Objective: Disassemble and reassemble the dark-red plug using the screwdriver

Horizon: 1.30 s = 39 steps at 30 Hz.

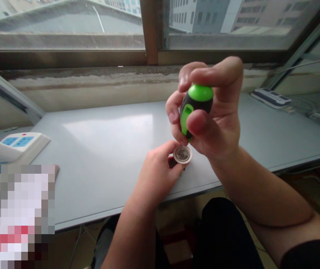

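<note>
over the gray desk [101, 164], the right hand [218, 127] curls tight around a fat green and black tool handle [196, 104], which looks light and grippy. the left hand [154, 173] pinches a small flat round disc [182, 154], which looks slippery and best held by its edge.

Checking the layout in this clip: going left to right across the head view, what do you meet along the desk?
White power strip → left hand → small round disc → right hand gripping a green-and-black handle → second power strip
</note>
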{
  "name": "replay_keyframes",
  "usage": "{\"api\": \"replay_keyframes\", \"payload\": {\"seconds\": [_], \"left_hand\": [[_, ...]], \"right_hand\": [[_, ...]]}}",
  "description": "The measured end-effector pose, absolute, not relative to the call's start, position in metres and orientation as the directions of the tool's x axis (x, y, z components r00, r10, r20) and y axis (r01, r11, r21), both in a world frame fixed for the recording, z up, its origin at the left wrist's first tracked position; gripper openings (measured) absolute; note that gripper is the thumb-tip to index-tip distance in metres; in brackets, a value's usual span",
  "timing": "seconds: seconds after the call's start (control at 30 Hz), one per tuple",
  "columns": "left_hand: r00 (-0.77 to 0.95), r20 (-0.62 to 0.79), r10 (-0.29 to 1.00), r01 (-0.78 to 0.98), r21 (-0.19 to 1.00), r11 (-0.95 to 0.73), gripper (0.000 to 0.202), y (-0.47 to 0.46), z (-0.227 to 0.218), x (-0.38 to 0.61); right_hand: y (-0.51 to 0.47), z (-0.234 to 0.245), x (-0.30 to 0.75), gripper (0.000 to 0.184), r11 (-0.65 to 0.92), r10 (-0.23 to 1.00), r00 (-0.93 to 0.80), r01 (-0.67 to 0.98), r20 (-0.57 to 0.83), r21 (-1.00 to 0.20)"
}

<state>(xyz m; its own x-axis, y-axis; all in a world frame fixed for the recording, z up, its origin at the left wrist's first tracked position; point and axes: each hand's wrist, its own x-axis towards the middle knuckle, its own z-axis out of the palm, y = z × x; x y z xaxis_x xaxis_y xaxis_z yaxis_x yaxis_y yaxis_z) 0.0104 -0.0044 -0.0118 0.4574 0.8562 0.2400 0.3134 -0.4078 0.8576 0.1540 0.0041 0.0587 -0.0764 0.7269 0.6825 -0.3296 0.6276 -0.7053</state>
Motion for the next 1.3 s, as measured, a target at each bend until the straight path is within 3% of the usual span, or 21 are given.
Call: {"api": "replay_keyframes", "payload": {"seconds": [0.1,0.2,0.3,0.5,0.73,0.93,1.2,1.3], "left_hand": [[0.463,0.242,0.853,0.313,0.856,-0.412,0.020,-0.005,-0.011,0.011],[0.461,0.254,0.850,0.324,0.844,-0.428,0.022,-0.006,-0.011,0.012],[0.473,0.256,0.843,0.327,0.837,-0.438,0.022,-0.007,-0.012,0.012],[0.487,0.261,0.833,0.326,0.831,-0.451,0.025,-0.009,-0.011,0.013],[0.479,0.276,0.834,0.352,0.810,-0.470,0.024,-0.010,-0.011,0.013],[0.490,0.291,0.822,0.346,0.801,-0.489,0.028,-0.010,-0.011,0.013],[0.481,0.328,0.813,0.364,0.769,-0.525,0.032,-0.012,-0.012,0.013],[0.471,0.340,0.814,0.359,0.768,-0.530,0.033,-0.012,-0.012,0.013]], "right_hand": [[0.001,0.065,0.152,0.019,0.626,0.691,-0.127,-0.387,0.711,-0.677],[-0.001,0.069,0.150,0.017,0.574,0.688,-0.211,-0.428,0.695,-0.698],[-0.002,0.068,0.150,0.010,0.593,0.684,-0.153,-0.454,0.713,-0.665],[0.000,0.062,0.149,0.038,0.648,0.715,-0.002,-0.374,0.699,-0.663],[-0.001,0.069,0.153,0.012,0.533,0.729,-0.185,-0.451,0.659,-0.716],[-0.001,0.065,0.154,0.034,0.598,0.759,0.004,-0.398,0.651,-0.696],[-0.003,0.073,0.156,0.012,0.553,0.764,-0.115,-0.392,0.635,-0.736],[-0.004,0.074,0.154,0.029,0.591,0.756,-0.029,-0.398,0.654,-0.701]]}}
